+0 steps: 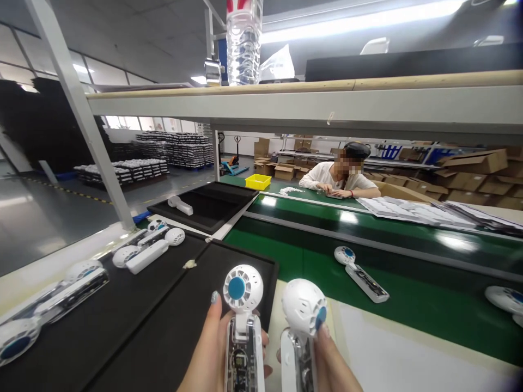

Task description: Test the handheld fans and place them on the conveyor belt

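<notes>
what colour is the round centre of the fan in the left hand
Blue, set in a white grille on the fan held by the left hand; seen in the head view.

Both hands, the left hand (210, 354) and the right hand (333, 365), are cut off by the bottom edge. The lower ends of the two held fans (244, 326) are cut off too. The co-worker's face is blurred.

We see a fan (359, 274) lying on the green conveyor belt (408, 305), a water bottle (244, 41) on the shelf (368, 106), a yellow bin (258, 181), and a seated person (339, 177) beyond.
</notes>
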The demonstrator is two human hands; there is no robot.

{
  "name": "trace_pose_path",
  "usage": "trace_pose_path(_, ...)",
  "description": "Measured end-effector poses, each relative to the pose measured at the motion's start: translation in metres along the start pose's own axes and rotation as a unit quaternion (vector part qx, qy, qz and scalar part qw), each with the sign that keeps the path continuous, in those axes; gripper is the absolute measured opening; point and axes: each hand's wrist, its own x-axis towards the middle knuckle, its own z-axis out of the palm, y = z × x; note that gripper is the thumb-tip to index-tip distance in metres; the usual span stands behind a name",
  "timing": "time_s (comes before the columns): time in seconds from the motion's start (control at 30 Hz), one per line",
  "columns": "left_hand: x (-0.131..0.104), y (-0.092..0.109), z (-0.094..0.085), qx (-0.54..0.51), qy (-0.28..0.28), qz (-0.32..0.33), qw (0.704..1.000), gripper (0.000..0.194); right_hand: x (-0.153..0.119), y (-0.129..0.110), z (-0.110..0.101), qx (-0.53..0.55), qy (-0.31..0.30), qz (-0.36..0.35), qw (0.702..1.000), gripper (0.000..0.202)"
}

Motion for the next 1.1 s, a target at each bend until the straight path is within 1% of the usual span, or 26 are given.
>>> trace_pose_path(0.1, -0.005, 0.003, 0.000, -0.006, -0.001, -0.007, 1.000, 0.063, 0.006, 0.006, 0.000, -0.055, 0.046, -0.024, 0.997, 0.062)
trace_pose_path(0.17, -0.006, 0.005, -0.003, -0.014, -0.004, -0.008, 1.000, 0.063, 0.010, 0.011, -0.002, -0.074, 0.053, -0.031, 0.995, 0.064)
trace_pose_path(0.2, -0.006, 0.005, -0.006, -0.019, -0.003, -0.009, 1.000, 0.062, 0.011, 0.013, -0.003, -0.080, 0.046, -0.033, 0.995, 0.065)
trace_pose_path(0.27, -0.007, 0.006, -0.012, -0.026, 0.008, -0.014, 1.000, 0.059, 0.011, 0.017, -0.003, -0.082, 0.007, -0.030, 0.996, 0.065)
trace_pose_path(0.37, -0.011, 0.004, -0.020, -0.021, 0.034, -0.032, 0.999, 0.048, 0.004, 0.020, 0.000, -0.088, -0.094, -0.008, 0.992, 0.074)
trace_pose_path(0.4, -0.012, 0.004, -0.022, -0.019, 0.044, -0.035, 0.998, 0.044, 0.000, 0.020, 0.003, -0.110, -0.112, 0.005, 0.988, 0.076)
trace_pose_path(0.43, -0.014, 0.004, -0.023, -0.021, 0.054, -0.033, 0.998, 0.040, -0.004, 0.019, 0.006, -0.149, -0.110, 0.009, 0.983, 0.076)
trace_pose_path(0.47, -0.015, 0.004, -0.024, -0.028, 0.062, -0.026, 0.997, 0.037, -0.007, 0.017, 0.009, -0.204, -0.089, 0.001, 0.975, 0.074)
trace_pose_path(0.5, -0.016, 0.005, -0.024, -0.038, 0.068, -0.016, 0.997, 0.037, -0.010, 0.015, 0.013, -0.266, -0.055, -0.017, 0.962, 0.070)
trace_pose_path(0.57, -0.018, 0.008, -0.026, -0.056, 0.063, 0.004, 0.996, 0.037, -0.014, 0.013, 0.019, -0.370, 0.014, -0.059, 0.927, 0.061)
trace_pose_path(0.6, -0.018, 0.009, -0.027, -0.062, 0.054, 0.011, 0.997, 0.036, -0.015, 0.012, 0.022, -0.397, 0.027, -0.079, 0.914, 0.060)
trace_pose_path(0.63, -0.018, 0.010, -0.028, -0.065, 0.045, 0.015, 0.997, 0.036, -0.015, 0.012, 0.024, -0.404, 0.027, -0.092, 0.910, 0.059)
trace_pose_path(0.67, -0.019, 0.011, -0.030, -0.067, 0.038, 0.020, 0.997, 0.037, -0.015, 0.013, 0.026, -0.392, 0.019, -0.098, 0.915, 0.060)
trace_pose_path(0.73, -0.019, 0.012, -0.032, -0.060, 0.029, 0.024, 0.997, 0.040, -0.014, 0.014, 0.030, -0.314, 0.001, -0.097, 0.944, 0.060)
trace_pose_path(0.77, -0.020, 0.014, -0.032, -0.048, 0.027, 0.020, 0.998, 0.043, -0.012, 0.015, 0.032, -0.259, -0.007, -0.080, 0.962, 0.060)
trace_pose_path(0.83, -0.021, 0.017, -0.030, -0.011, 0.028, 0.005, 1.000, 0.049, -0.010, 0.013, 0.036, -0.153, -0.019, -0.009, 0.988, 0.057)
trace_pose_path(0.87, -0.022, 0.019, -0.028, 0.006, 0.029, 0.000, 1.000, 0.050, -0.008, 0.012, 0.039, -0.114, -0.028, 0.025, 0.993, 0.058)
trace_pose_path(0.93, -0.024, 0.024, -0.023, 0.024, 0.027, 0.001, 0.999, 0.050, -0.006, 0.008, 0.045, -0.064, -0.055, 0.059, 0.995, 0.061)
trace_pose_path(1.03, -0.025, 0.030, -0.015, 0.020, -0.010, 0.017, 1.000, 0.044, -0.003, 0.004, 0.053, -0.011, -0.095, 0.056, 0.994, 0.065)
trace_pose_path(1.1, -0.025, 0.033, -0.012, 0.013, -0.035, 0.030, 0.999, 0.039, -0.003, 0.002, 0.058, 0.012, -0.111, 0.052, 0.992, 0.064)
